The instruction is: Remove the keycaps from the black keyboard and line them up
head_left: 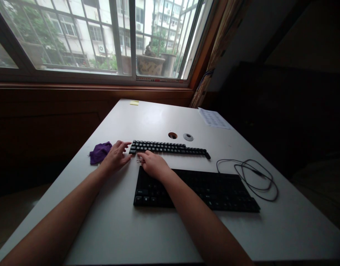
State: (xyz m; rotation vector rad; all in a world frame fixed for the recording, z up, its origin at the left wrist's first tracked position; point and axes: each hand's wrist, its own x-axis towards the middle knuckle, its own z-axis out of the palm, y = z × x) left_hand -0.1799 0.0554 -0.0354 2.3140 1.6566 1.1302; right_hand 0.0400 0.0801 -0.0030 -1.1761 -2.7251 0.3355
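Rows of loose black keycaps (pixel 164 147) are lined up across the middle of the white table. At the left end of these rows, my left hand (pixel 116 158) has its thumb and index finger spread around the end keycaps, with nothing visible in its grip. My right hand (pixel 152 164) is closed with the thin looped ends of a wire keycap puller (pixel 139 161) sticking out from its fingers. Its index fingertip is at the front row of keycaps. Below that hand lies a black keyboard (pixel 214 188), partly covered by my right forearm.
A purple cloth (pixel 100 153) lies left of my left hand. The black cable (pixel 265 177) is coiled at the right. Farther back are a cable hole (pixel 172 135), a grey round cover (pixel 188 137), a printed sheet (pixel 214 119) and yellow sticky notes (pixel 134 102).
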